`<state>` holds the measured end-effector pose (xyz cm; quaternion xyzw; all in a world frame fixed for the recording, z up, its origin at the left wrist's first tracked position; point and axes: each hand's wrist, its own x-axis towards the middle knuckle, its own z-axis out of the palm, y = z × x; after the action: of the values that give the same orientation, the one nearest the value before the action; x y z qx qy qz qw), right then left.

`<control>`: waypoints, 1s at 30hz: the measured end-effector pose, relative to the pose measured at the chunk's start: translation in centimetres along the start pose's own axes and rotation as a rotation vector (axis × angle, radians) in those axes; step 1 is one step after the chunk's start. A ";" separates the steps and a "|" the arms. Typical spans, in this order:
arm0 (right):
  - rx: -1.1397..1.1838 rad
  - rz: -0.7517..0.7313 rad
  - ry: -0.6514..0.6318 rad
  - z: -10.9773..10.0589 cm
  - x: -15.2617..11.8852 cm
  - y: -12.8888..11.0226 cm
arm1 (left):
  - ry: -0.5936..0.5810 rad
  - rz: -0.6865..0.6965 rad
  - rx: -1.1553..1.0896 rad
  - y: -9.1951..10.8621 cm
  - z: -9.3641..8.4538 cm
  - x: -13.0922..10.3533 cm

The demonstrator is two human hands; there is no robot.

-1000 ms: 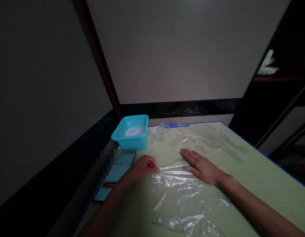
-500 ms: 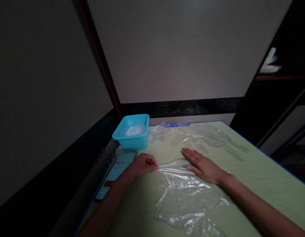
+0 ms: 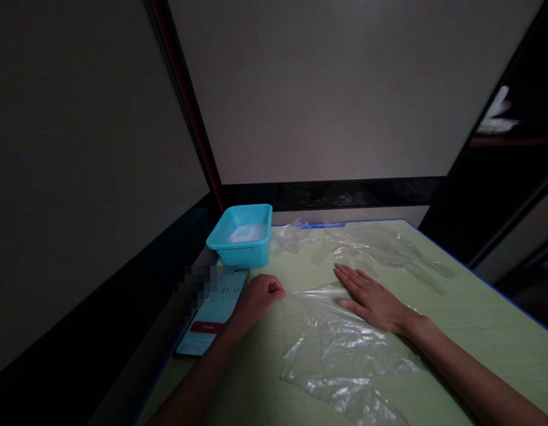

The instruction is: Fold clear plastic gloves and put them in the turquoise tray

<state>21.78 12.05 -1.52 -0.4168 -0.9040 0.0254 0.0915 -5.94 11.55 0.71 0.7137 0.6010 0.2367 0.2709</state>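
Plastic sheet (image 3: 344,349): lies crumpled on the green table (image 3: 477,319), between both hands.
Right hand (image 3: 371,299): flat, fingers together, pressing the sheet.
Left hand (image 3: 258,296): fist closed, perhaps pinching the sheet's edge.
Risk: thin film may tear or slip if pulled hard.
Nearby: phone (image 3: 211,313), turquoise tub (image 3: 242,242).

Readable text: one timer on a phone screen

The phone (image 3: 213,318) at the counter's (image 3: 477,307) left edge shows digits ending "57:17"; the leading digits are cut off, smaller lines too blurred to read.

Glossy crinkled plastic film (image 3: 344,349) on a matt smooth table (image 3: 469,313)
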 end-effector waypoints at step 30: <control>0.063 0.174 0.206 -0.5 0.3 0.2 | 0.087 0.102 0.715 3.7 0.6 -2.2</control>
<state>21.77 12.38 -1.04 -0.4908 -0.8491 0.0190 0.1942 -3.24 8.82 2.75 0.7817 0.6203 0.0550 -0.0337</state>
